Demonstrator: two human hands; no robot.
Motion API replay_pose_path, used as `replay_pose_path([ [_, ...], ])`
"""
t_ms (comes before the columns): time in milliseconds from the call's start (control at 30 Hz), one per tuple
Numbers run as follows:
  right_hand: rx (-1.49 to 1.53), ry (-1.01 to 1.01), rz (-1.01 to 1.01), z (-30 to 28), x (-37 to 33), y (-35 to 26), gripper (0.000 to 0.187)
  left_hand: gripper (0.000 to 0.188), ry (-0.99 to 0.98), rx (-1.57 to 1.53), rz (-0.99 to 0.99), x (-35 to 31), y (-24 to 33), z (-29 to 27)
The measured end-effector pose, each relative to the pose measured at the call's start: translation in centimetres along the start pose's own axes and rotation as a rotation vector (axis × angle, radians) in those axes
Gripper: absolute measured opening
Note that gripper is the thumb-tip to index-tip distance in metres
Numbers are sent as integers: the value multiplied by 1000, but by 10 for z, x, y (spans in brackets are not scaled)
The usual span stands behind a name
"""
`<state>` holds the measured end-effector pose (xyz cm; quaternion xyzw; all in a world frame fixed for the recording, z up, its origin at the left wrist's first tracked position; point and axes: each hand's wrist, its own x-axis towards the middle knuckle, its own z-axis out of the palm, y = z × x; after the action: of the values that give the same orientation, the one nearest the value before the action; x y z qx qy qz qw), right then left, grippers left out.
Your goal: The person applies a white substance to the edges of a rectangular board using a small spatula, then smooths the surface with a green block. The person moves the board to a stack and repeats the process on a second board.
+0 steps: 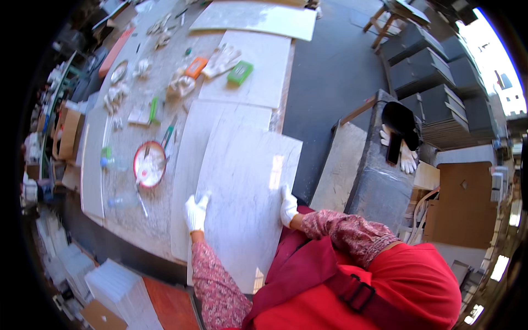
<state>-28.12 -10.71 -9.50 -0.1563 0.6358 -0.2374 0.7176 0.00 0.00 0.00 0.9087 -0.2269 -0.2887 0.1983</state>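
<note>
A large glossy white tile with grey veins [242, 192] lies tilted in front of me, partly over another pale slab [193, 132] on the work table. My left hand [196, 213], in a white glove, grips its left edge with the thumb on top. On the opposite edge, my right hand [289, 206], gloved too, has its thumb on the face. The fingers beneath the tile are hidden on both sides. Left of the tile stands a red-rimmed bowl [149, 164] with white paste in it, a green-handled tool [168, 136] leaning at its rim.
Farther up the table [157, 71] are more slabs [256, 19], a green block [240, 72], an orange block [196, 67] and loose gloves [221, 60]. At right, a bench [379, 190] bears a black cap [399, 116], a phone [394, 148] and gloves. Dark stacked panels [423, 69] stand beyond.
</note>
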Motion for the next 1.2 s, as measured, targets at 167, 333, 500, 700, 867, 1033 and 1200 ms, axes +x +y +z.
replay_pose_path([
  [167,-360,29,138,-8,-23,64,93,49,265,-101,66,-14,-84,-11],
  [333,-174,-67,419,-8,-33,-7,110,34,54,-80,211,52,-71,21],
  [500,-106,-162,334,0,-78,-62,111,30,99,225,395,13,-55,-16],
  [700,-141,-116,117,34,-111,-142,98,20,456,155,623,-55,4,-80],
  [867,-156,-290,-256,58,-140,-230,63,24,657,-318,477,-176,160,-127],
  [1033,-376,-362,-657,61,-153,-323,57,29,571,-551,308,-194,164,-109],
  [1200,-688,-311,-1053,88,-219,-380,62,35,737,-1015,251,-213,139,-39],
])
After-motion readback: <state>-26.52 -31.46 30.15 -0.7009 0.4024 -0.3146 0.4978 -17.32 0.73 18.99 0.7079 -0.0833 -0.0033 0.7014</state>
